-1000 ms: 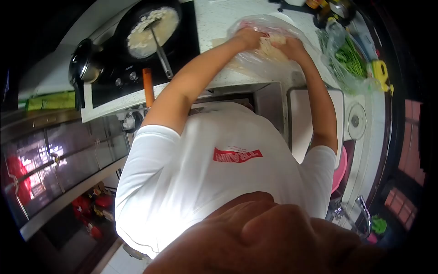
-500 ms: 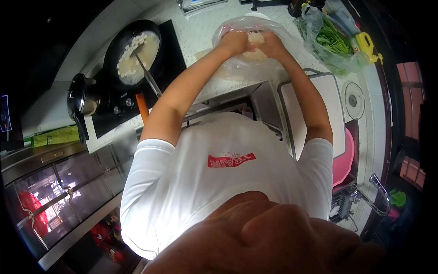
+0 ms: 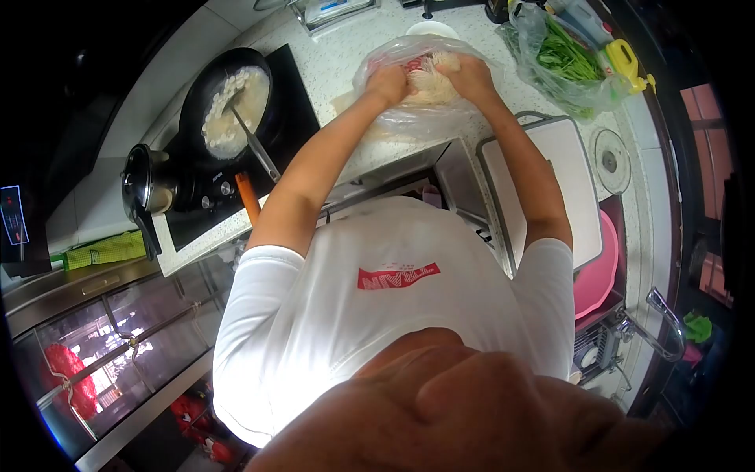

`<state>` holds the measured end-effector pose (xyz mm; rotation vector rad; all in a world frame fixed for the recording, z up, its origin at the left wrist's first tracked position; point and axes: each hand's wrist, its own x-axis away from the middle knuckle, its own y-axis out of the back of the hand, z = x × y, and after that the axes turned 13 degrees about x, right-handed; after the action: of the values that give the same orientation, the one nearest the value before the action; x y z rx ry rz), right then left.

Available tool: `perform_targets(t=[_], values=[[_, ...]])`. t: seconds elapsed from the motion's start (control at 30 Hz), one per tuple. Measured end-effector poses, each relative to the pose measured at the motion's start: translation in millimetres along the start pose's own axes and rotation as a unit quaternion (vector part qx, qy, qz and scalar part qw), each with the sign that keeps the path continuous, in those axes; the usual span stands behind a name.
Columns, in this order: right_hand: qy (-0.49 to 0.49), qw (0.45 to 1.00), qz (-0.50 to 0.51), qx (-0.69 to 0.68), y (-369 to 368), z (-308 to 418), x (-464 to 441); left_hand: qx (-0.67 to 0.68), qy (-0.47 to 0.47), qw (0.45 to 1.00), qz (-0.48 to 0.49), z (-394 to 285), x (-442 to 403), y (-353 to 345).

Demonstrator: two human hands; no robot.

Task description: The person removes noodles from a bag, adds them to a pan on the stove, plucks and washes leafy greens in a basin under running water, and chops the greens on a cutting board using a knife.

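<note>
A clear plastic bag lies open on the counter with pale thin noodles bunched inside. My left hand is at the left side of the bag, its fingers curled into the noodles' edge and partly hidden. On the other side, my right hand grips a clump of the noodles near the bag's far right. Red print shows on the plastic between the hands. Just behind the bag stands a white bowl, partly covered.
A black wok with milky liquid, white pieces and a metal spatula sits on the cooktop at left, beside a dark pot. Bagged greens, a yellow bottle, a cutting board and a pink basin are right.
My hands have moved apart, uncovering more of the noodles between them. The left hand shifted left and the right hand slightly right. The view has tilted a little.
</note>
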<state>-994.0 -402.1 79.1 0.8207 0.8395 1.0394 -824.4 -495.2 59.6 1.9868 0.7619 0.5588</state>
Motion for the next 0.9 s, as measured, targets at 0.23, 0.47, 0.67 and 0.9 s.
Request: perform_targets(t=[0.23, 0.47, 0.67, 0.9], values=[[0.056, 0.998, 0.007, 0.013, -30, -20, -10, 0.008, -0.037, 0.998, 0.045, -43, 5, 18], [0.015, 0.998, 0.004, -0.061, -16, 0, -8, 0.065, -0.025, 0.997, 0.046, -31, -9, 14], [0.011, 0.997, -0.047, -0.054, -20, -1, -6, 0.125, -0.031, 0.992, -0.004, -8, -5, -6], [0.055, 0.992, -0.116, -0.004, -31, -10, 2, 0.073, 0.006, 0.997, -0.016, -16, 6, 1]])
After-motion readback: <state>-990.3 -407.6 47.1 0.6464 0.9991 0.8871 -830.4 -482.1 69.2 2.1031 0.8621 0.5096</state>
